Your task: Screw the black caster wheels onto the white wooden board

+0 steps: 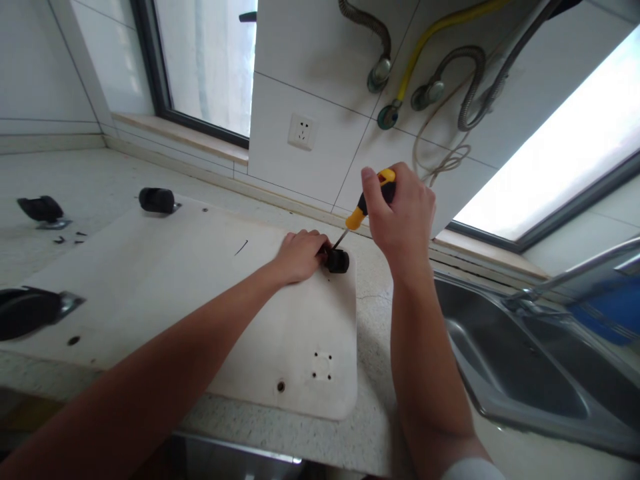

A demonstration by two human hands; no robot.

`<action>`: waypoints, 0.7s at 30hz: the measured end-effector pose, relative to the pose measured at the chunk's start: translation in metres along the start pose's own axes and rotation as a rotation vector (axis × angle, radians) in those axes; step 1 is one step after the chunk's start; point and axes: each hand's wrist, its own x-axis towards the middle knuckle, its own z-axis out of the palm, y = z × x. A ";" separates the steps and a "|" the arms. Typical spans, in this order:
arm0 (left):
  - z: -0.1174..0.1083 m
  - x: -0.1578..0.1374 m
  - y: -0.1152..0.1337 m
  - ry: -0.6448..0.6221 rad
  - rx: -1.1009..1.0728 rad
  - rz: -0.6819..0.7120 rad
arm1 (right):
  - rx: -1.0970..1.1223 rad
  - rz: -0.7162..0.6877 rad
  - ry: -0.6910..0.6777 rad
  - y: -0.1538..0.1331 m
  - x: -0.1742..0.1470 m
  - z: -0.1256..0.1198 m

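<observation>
A yellow and black screwdriver (356,217) is gripped by its handle in my right hand (404,217), its shaft slanting down to the left. The tip meets the base of a black caster wheel (339,261) at the far right corner of a white board (250,293). My left hand (305,255) rests on the board with its fingers curled against that caster's base, steadying it; the fingertips are partly hidden. At the board's near right corner, several screw holes (323,366) form a square.
Two more casters sit on the board's left part, one far (157,200) and one near (30,312). A loose caster (43,210) and several screws (70,239) lie on the speckled counter. Right is a steel sink (520,360) with a faucet (575,273); behind, a wall with an outlet (302,131) and hoses.
</observation>
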 end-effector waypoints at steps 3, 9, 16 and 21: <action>-0.001 -0.001 0.001 0.005 0.015 0.006 | 0.015 0.005 0.023 -0.007 0.005 0.009; -0.002 -0.001 0.000 -0.012 0.043 0.011 | 0.050 -0.028 -0.011 -0.012 0.003 0.011; -0.003 0.000 0.001 -0.030 0.062 0.002 | 0.167 -0.061 -0.139 -0.010 0.001 0.006; -0.004 -0.001 0.002 -0.033 0.055 0.003 | 0.201 -0.046 -0.127 -0.008 0.002 0.009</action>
